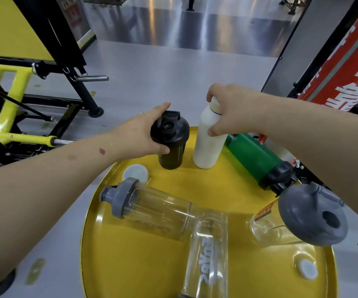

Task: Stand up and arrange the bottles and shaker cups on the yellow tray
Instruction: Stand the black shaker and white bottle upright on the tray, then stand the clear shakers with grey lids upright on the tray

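Observation:
A round yellow tray (143, 261) fills the lower half of the view. At its far edge a black shaker cup (173, 151) stands upright with my left hand (143, 134) gripping its lid and upper body. Beside it a white bottle (207, 145) stands upright, and my right hand (229, 110) is closed around its neck. A green bottle with a black cap (253, 158) lies on its side to the right. Two clear shaker cups with grey lids (152, 207) (298, 222) lie tipped over. A clear lidless cup (208, 252) lies near the front.
Two white plugs (135, 173) (308, 269) sit in the tray's surface. A yellow and black gym machine frame (23, 100) stands on the grey floor at the left. A red banner (345, 67) hangs at the right, behind my right forearm.

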Tool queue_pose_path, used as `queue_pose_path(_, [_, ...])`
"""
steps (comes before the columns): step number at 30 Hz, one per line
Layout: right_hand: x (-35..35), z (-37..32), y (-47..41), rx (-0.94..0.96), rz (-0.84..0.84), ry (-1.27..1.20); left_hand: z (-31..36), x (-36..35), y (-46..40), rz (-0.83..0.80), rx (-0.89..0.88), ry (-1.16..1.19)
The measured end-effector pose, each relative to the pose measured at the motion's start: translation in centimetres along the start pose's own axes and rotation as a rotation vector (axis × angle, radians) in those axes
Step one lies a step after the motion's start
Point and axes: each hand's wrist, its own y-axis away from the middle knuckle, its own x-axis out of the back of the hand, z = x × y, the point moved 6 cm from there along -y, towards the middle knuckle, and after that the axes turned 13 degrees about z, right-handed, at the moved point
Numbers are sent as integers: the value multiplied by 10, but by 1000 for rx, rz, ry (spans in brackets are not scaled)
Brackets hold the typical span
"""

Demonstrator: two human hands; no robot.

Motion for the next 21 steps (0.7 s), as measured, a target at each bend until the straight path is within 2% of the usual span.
queue_pose_path(5, [4, -30, 2, 169, 86, 150, -10, 9, 16, -31, 77, 10])
queue_pose_path(10, [15, -81, 30, 385, 233, 17, -27, 18, 54, -149, 121, -149])
queue_pose_path(12, [5, -102, 45, 444, 121, -6, -34, 19, 77, -270, 144, -210])
queue_pose_path(15, [-30, -122, 73, 465, -199, 73, -44, 18, 114, -416, 196, -313])
queue_pose_path(18, [-71, -128, 100, 458, -414, 231, -50, 10, 137, -399, 213, -396])
queue_pose_path(21, [-101, -130, 115, 394, -466, 250, -54, 1, 139, -283, 173, -380])
